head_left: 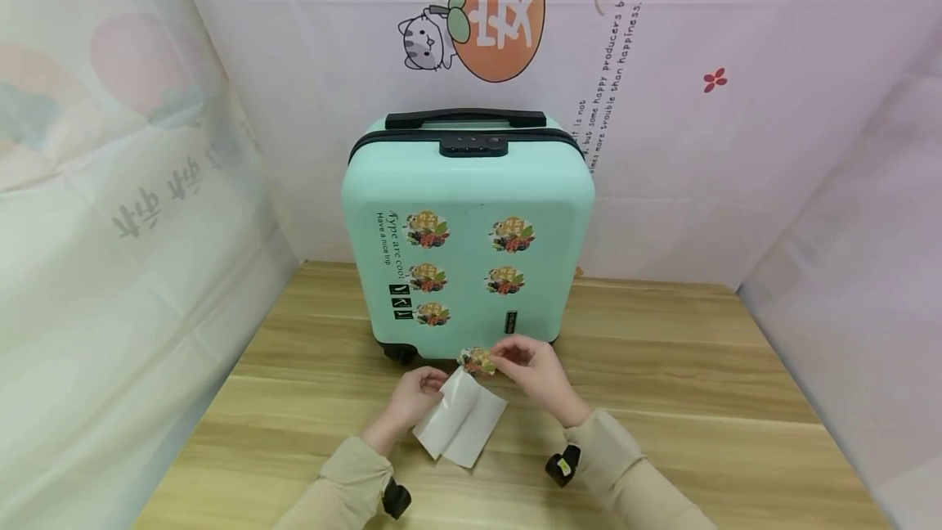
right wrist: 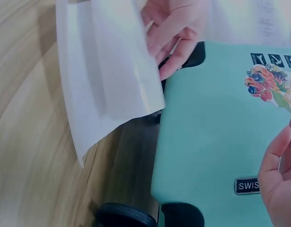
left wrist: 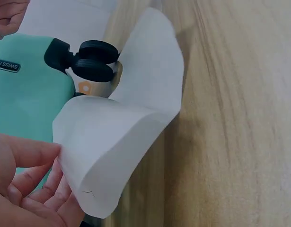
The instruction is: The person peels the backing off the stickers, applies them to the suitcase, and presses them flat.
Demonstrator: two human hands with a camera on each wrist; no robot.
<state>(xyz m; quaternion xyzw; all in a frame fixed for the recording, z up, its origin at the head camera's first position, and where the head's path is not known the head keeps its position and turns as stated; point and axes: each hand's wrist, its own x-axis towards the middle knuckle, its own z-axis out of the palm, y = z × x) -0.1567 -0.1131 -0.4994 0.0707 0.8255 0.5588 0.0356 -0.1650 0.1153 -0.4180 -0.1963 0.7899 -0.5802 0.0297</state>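
Note:
My right hand [head_left: 539,372] pinches a round fruit-print sticker [head_left: 475,361] by its edge, low in front of the mint-green suitcase [head_left: 471,186]. In the right wrist view the sticker [right wrist: 266,84] shows berries and a green leaf, with the thumb and fingers [right wrist: 277,158] at its side. A creased white backing sheet [head_left: 459,419] is in my left hand [head_left: 414,399], pinched at one edge between thumb and fingers. The left wrist view shows this sheet [left wrist: 100,142] bent over in a curve. Several matching stickers [head_left: 427,230] are on the suitcase front, in two columns.
The suitcase stands upright on a wood-grain table [head_left: 662,383], with black wheels [left wrist: 93,61] and a black top handle [head_left: 465,115]. Printed white cloth [head_left: 662,145] hangs behind and at both sides. A small dark brand plate [head_left: 511,322] sits low on the suitcase front.

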